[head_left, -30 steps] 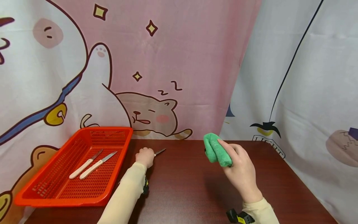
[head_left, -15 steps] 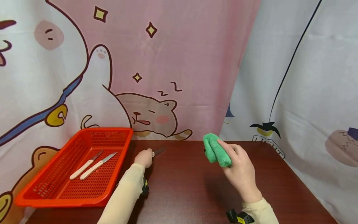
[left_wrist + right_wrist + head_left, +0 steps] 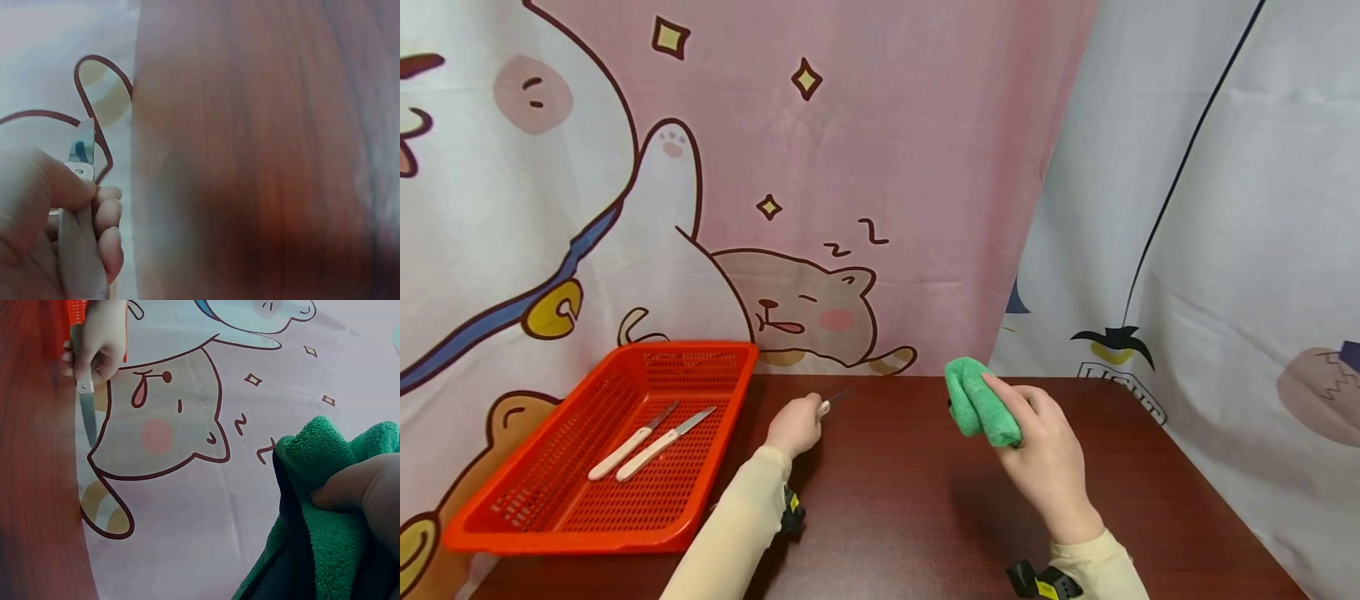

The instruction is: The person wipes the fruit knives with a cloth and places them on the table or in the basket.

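My left hand grips a small knife by its pale handle, over the back of the table to the right of the basket. Its thumb presses near the rivet, and the short metal blade sticks out past the fingers. Farther right, above the table, my right hand holds a folded green towel. In the right wrist view the thumb lies on the fluffy green side, and a dark edge shows along the fold. The towel and the knife are well apart.
A red plastic basket stands at the left of the dark brown table. Two knives with pale handles, a nearer one and a farther one, lie in it. A cartoon-printed curtain hangs behind the table.
My left hand has turned over and shifted slightly right, so the knife's blade first showed its flat side, then a thin line angled upward. The right hand and towel have stayed still.
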Demonstrator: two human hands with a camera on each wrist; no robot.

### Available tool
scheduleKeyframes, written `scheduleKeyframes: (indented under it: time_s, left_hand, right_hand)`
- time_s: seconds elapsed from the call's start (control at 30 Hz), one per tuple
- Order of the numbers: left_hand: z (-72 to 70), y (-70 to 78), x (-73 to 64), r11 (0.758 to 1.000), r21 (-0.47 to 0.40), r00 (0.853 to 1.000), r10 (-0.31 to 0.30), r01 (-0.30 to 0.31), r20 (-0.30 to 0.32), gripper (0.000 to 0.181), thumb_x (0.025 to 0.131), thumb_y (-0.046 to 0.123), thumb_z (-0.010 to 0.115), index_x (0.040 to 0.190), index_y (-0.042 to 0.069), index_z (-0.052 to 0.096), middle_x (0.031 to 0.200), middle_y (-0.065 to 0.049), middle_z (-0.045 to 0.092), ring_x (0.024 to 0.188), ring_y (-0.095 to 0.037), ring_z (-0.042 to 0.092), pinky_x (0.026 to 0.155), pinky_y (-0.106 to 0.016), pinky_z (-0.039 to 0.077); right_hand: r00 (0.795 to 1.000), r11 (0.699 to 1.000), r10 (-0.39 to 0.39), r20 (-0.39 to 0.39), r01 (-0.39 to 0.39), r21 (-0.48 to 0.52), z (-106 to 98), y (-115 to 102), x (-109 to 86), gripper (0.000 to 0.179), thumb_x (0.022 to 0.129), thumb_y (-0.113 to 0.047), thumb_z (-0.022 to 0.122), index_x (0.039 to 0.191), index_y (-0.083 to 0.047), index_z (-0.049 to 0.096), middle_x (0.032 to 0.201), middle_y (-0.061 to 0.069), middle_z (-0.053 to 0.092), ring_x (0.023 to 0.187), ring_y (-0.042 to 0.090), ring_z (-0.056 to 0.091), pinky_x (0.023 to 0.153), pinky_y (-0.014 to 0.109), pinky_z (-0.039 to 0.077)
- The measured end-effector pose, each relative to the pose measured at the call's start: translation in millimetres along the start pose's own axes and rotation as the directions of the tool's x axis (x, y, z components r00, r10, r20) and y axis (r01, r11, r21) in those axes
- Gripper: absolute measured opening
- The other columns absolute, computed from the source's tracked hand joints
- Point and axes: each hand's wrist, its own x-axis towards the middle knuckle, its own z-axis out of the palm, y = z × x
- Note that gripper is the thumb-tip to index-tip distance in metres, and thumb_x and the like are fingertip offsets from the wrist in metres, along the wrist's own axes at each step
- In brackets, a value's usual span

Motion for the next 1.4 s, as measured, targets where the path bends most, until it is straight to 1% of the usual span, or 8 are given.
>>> scheduleKeyframes:
  time_s: [0.2,0.37,0.53,0.73,0.93,1.13,1.23,1.4]
  left_hand:
    - [-0.6,11.4,-1.5,0.991,-0.111,0.995,0.064,-0.072,-0.077,0.011,0.09,0.003,0.067,0.088,0.006,0.057,0.074,-0.004,0.059,0.062,-0.019,0.055,0.062,-0.039,0.051]
    - [-7.2,26.5,-6.1,0.945,-0.313,0.994,0.074,-0.097,-0.082,0.008,0.092,0.001,0.065,0.094,0.006,0.059,0.077,-0.001,0.061,0.066,-0.015,0.054,0.063,-0.033,0.048]
    - [-19.0,46.4,-12.2,0.867,-0.481,0.991,0.1,-0.132,-0.092,0.004,0.096,0.004,0.063,0.094,0.007,0.06,0.079,-0.004,0.064,0.066,-0.014,0.056,0.059,-0.031,0.048]
    - [-33.1,69.5,-22.0,0.774,-0.612,0.987,0.141,-0.16,-0.078,0.005,0.099,0.01,0.061,0.094,0.007,0.06,0.078,-0.003,0.062,0.061,-0.017,0.056,0.055,-0.029,0.047]
    - [-41.2,85.6,-31.4,0.651,-0.75,0.985,0.175,-0.117,-0.002,0.008,0.099,0.01,0.06,0.1,0.002,0.059,0.078,-0.004,0.061,0.059,-0.019,0.051,0.05,-0.026,0.043]
    - [-45.0,94.3,-38.7,0.525,-0.851,0.973,0.205,-0.021,0.103,0.01,0.1,0.011,0.059,0.103,0.002,0.057,0.081,-0.006,0.06,0.059,-0.016,0.046,0.044,-0.022,0.033]
    - [-46.0,97.5,-42.7,0.489,-0.872,0.967,0.223,0.0,0.124,0.012,0.1,0.012,0.058,0.104,0.001,0.056,0.081,-0.005,0.06,0.058,-0.014,0.046,0.043,-0.021,0.031]
    - [-43.7,101.0,-48.4,0.442,-0.897,0.959,0.249,0.01,0.134,0.013,0.101,0.011,0.056,0.104,-0.001,0.055,0.081,-0.005,0.06,0.058,-0.014,0.046,0.045,-0.022,0.032]
  right_hand:
    - [1.0,1.0,0.001,0.001,-0.001,-0.001,1,0,-1.8,0.085,0.059,0.015,0.08,0.134,-0.02,0.063,0.106,0.014,0.06,0.095,0.032,0.059,0.071,0.048,0.05]
    - [1.0,1.0,-0.009,-0.002,0.009,0.0,1,-1,-2.2,0.086,0.059,0.015,0.08,0.135,-0.021,0.062,0.107,0.013,0.06,0.097,0.031,0.059,0.07,0.047,0.051]
    - [0.999,0.999,-0.035,-0.033,0.035,0.01,-2,-4,-0.4,0.087,0.059,0.016,0.08,0.135,-0.021,0.062,0.108,0.012,0.061,0.099,0.031,0.059,0.072,0.048,0.05]
    - [0.997,0.998,-0.042,-0.059,0.045,0.048,-7,-12,1.9,0.083,0.061,0.015,0.078,0.134,-0.02,0.063,0.11,0.012,0.061,0.1,0.032,0.059,0.078,0.047,0.047]
    - [0.998,0.994,-0.04,-0.04,0.044,0.098,-11,-21,3.1,0.076,0.066,0.012,0.075,0.134,-0.019,0.063,0.113,0.011,0.061,0.106,0.031,0.057,0.084,0.042,0.044]
    - [0.985,0.982,-0.121,-0.123,0.137,0.127,-7,-29,4.7,0.076,0.062,0.013,0.075,0.131,-0.017,0.066,0.112,0.011,0.062,0.104,0.032,0.058,0.084,0.037,0.044]
    - [0.982,0.978,-0.148,-0.121,0.163,0.128,-4,-33,3.5,0.075,0.061,0.012,0.075,0.13,-0.018,0.066,0.112,0.011,0.062,0.103,0.032,0.058,0.083,0.038,0.046]
    - [0.988,0.983,-0.15,-0.038,0.153,0.105,2,-37,-0.5,0.078,0.061,0.01,0.076,0.131,-0.021,0.065,0.112,0.011,0.061,0.103,0.031,0.058,0.075,0.045,0.052]
